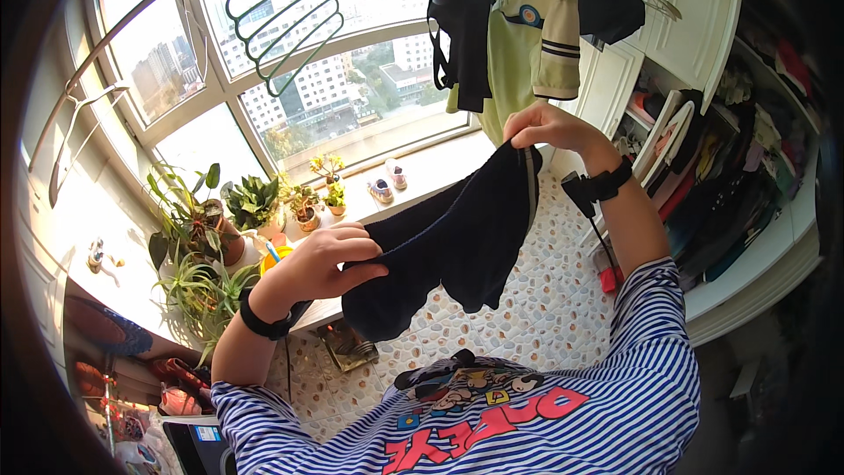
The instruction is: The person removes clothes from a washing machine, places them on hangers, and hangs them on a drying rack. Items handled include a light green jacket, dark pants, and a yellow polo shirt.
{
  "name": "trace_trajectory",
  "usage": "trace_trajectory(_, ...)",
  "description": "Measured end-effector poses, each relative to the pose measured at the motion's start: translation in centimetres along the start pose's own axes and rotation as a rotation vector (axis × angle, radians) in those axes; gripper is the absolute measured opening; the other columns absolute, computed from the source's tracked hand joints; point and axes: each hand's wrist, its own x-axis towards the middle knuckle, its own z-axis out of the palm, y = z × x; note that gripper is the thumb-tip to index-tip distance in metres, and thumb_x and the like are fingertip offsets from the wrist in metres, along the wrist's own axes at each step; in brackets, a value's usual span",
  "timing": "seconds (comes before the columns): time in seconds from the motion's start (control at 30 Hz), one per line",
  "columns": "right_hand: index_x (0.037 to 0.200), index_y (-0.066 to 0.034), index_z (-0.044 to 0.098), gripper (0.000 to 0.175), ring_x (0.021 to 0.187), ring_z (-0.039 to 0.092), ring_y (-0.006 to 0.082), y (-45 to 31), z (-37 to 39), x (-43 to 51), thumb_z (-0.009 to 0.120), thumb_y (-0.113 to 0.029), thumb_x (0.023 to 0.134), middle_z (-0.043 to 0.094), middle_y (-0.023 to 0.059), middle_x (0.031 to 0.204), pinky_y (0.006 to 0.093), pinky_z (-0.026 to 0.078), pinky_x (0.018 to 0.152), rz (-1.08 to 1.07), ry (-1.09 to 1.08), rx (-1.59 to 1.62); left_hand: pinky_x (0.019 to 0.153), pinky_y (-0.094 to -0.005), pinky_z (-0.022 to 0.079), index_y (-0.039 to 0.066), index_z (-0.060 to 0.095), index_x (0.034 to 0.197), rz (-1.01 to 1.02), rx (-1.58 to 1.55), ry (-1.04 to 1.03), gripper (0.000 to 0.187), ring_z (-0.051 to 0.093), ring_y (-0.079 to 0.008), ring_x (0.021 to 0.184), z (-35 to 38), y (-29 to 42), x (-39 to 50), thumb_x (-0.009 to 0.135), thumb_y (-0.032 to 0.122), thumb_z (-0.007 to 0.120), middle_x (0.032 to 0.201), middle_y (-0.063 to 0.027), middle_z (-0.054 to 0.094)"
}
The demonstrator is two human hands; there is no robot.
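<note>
A dark pair of shorts or underpants (448, 231) hangs stretched between my two hands, its waistband edge running along the top. My left hand (330, 260) pinches one end of that edge between thumb and fingers. Higher up and to the right, my right hand (554, 128) grips the other end, where a grey strip runs down the side. The lower part of the cloth droops freely above the floor. Black bands circle both of my wrists, each with a cable hanging from it.
A curved rail carries a green multi-bar hanger (290, 33) and an empty hanger (72, 125) at left. A pale green garment (504, 72) and dark clothes hang at upper right. Potted plants (254, 201) and small shoes (380, 190) stand on the windowsill. An open wardrobe (719, 165) holds clothes.
</note>
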Motion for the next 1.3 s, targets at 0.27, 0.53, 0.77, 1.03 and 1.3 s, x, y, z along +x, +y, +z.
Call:
trace_trajectory(0.27,0.14,-0.0077,0.039,0.064,0.117,0.054,0.0206,-6.7,-1.0,9.9,0.06,-0.045,0.093,0.05,0.0136,0.128,0.0344,0.048,0.098,-0.348,0.508,0.004,0.058,-0.0357,0.045,0.008,0.052,0.07,-0.012,0.324,-0.137,0.025,0.052,-0.0237,0.065,1.1,1.6,-3.3,0.082,0.017,0.072,0.065,-0.0053,0.046)
trace_trajectory(0.53,0.14,0.0051,0.033,0.103,0.115,0.057,0.0285,-14.0,-2.6,21.2,0.074,-0.059,0.072,0.051,0.0226,0.125,0.0412,0.056,0.088,-0.063,0.699,-0.035,0.062,-0.0349,0.047,0.008,0.054,0.074,-0.057,0.278,-0.237,0.022,0.055,-0.0246,0.072,1.7,1.4,-6.0,0.083,0.018,0.071,0.07,-0.0054,0.05)
trace_trajectory(0.77,0.086,0.0013,0.06,0.028,0.06,0.062,0.0173,-13.3,-1.1,26.2,0.07,-0.023,0.077,0.062,0.0099,0.078,0.0271,0.058,0.056,-0.036,0.733,0.221,0.068,-0.0349,0.047,0.007,0.054,0.074,-0.185,0.289,-0.228,0.023,0.054,-0.0264,0.076,0.4,2.4,-9.1,0.079,0.017,0.074,0.075,-0.0068,0.048)
trace_trajectory(1.03,0.107,0.0078,0.046,0.047,0.067,0.067,0.0188,-12.3,-1.2,25.5,0.074,-0.016,0.076,0.061,0.014,0.08,0.0289,0.058,0.052,-0.246,0.923,0.283,0.068,-0.0369,0.043,0.007,0.055,0.076,-0.328,0.265,0.034,0.023,0.046,-0.029,0.076,-1.5,3.5,-10.2,0.074,0.011,0.077,0.08,-0.0101,0.042)
trace_trajectory(1.3,0.118,-0.0015,0.054,0.041,0.079,0.067,0.0156,-7.4,0.5,6.0,0.068,-0.017,0.083,0.065,0.0133,0.109,0.0231,0.052,0.06,-0.335,0.692,0.254,0.068,-0.0374,0.039,0.007,0.057,0.078,-0.337,0.297,0.146,0.024,0.043,-0.0291,0.077,-2.8,2.2,-10.5,0.07,0.01,0.08,0.081,-0.0094,0.037)
